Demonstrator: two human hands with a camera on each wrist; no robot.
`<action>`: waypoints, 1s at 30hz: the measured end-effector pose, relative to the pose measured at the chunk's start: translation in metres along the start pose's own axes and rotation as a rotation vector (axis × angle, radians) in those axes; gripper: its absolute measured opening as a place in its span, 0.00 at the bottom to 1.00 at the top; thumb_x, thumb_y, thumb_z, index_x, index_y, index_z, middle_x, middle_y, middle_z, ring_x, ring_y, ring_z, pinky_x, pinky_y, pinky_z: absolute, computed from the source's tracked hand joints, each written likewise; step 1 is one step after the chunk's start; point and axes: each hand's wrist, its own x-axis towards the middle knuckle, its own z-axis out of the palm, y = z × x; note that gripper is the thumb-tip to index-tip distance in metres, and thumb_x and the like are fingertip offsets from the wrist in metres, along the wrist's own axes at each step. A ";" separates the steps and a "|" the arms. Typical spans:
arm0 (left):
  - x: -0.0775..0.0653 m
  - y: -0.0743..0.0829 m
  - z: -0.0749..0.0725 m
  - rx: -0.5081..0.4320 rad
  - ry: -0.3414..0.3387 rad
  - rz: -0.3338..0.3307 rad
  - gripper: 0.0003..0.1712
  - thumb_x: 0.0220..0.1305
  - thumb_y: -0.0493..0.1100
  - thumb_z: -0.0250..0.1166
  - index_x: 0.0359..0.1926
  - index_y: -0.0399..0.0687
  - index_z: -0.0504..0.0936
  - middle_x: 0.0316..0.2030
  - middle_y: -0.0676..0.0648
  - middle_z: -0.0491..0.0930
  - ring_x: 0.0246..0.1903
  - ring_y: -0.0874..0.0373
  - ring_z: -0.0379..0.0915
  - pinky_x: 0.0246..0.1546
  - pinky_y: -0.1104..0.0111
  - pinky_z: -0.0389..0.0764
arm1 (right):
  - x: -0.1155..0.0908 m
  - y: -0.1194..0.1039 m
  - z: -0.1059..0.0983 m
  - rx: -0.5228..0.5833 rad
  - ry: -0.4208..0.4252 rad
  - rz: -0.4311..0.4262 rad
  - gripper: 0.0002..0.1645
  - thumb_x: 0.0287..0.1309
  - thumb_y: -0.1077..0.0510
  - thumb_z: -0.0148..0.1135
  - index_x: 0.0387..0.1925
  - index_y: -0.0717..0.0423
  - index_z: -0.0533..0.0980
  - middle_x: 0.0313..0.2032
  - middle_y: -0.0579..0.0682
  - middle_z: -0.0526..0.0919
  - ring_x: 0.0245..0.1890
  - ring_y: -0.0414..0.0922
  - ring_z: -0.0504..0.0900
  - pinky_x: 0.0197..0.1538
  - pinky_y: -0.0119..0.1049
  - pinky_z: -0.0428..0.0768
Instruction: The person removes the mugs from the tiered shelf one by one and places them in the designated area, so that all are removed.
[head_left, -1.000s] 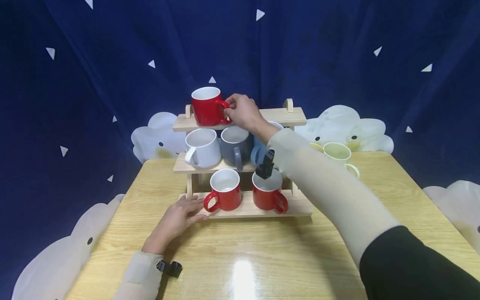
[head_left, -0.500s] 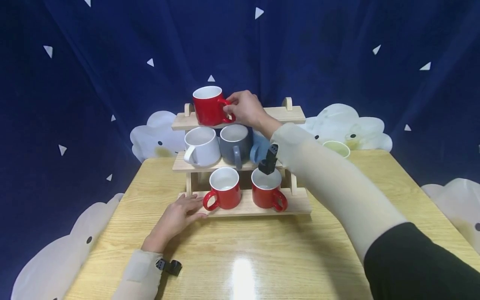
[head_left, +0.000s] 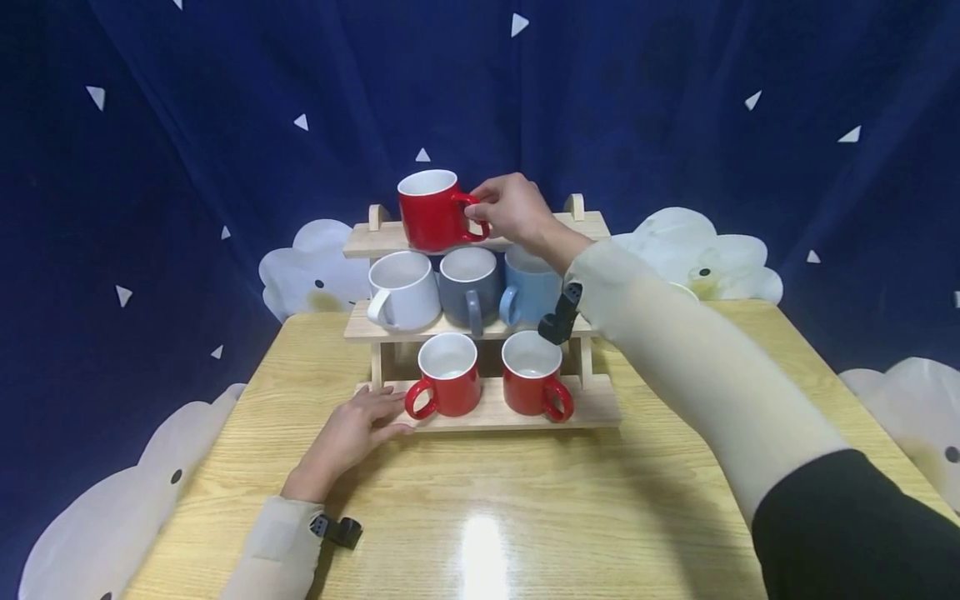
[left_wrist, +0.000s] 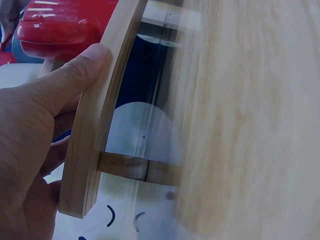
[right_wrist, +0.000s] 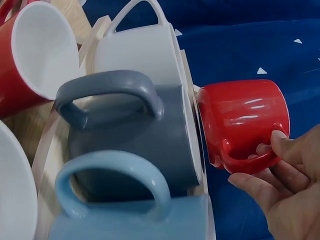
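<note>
My right hand [head_left: 516, 212] pinches the handle of a red mug [head_left: 431, 218] with thumb and fingers. The mug is upright at the top shelf of a wooden three-tier rack [head_left: 592, 407]; in the right wrist view its base lies right at the shelf board. My left hand [head_left: 352, 433] rests on the left end of the bottom board, fingers over the top and thumb [left_wrist: 92, 55] against the front edge. On the middle shelf stand a white mug [head_left: 411, 300], a dark grey mug [head_left: 480, 283] and a light blue mug [head_left: 534, 287].
Two red mugs, the left one [head_left: 459, 393] and the right one [head_left: 525, 390], stand on the bottom shelf. Behind my right sleeve [head_left: 675, 367] only a pale mug rim [head_left: 684, 290] shows. A wooden table [head_left: 420, 525] carries the rack, and a dark blue curtain [head_left: 637, 100] hangs behind.
My right hand has moved the red mug rightward along the top shelf, uncovering more of the light blue mug. My left hand stays on the bottom board.
</note>
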 end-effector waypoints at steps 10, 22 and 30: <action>0.000 -0.002 0.001 0.002 0.014 0.000 0.28 0.54 0.55 0.74 0.53 0.46 0.85 0.53 0.47 0.82 0.60 0.48 0.73 0.68 0.50 0.61 | -0.008 0.002 -0.023 0.051 -0.029 0.007 0.19 0.64 0.59 0.63 0.56 0.58 0.78 0.48 0.53 0.83 0.48 0.50 0.81 0.48 0.38 0.85; 0.000 -0.003 0.001 -0.002 0.000 -0.015 0.28 0.54 0.55 0.73 0.53 0.46 0.85 0.54 0.47 0.82 0.61 0.48 0.72 0.69 0.50 0.60 | -0.024 0.006 -0.056 0.103 -0.005 0.013 0.20 0.65 0.59 0.62 0.58 0.58 0.77 0.49 0.54 0.82 0.49 0.49 0.81 0.50 0.38 0.84; 0.000 -0.005 0.001 0.003 0.001 -0.013 0.29 0.54 0.55 0.74 0.54 0.46 0.84 0.53 0.47 0.82 0.60 0.48 0.72 0.69 0.50 0.61 | -0.035 0.017 -0.079 0.066 0.021 0.028 0.23 0.65 0.58 0.62 0.60 0.59 0.75 0.52 0.55 0.81 0.52 0.50 0.80 0.51 0.38 0.83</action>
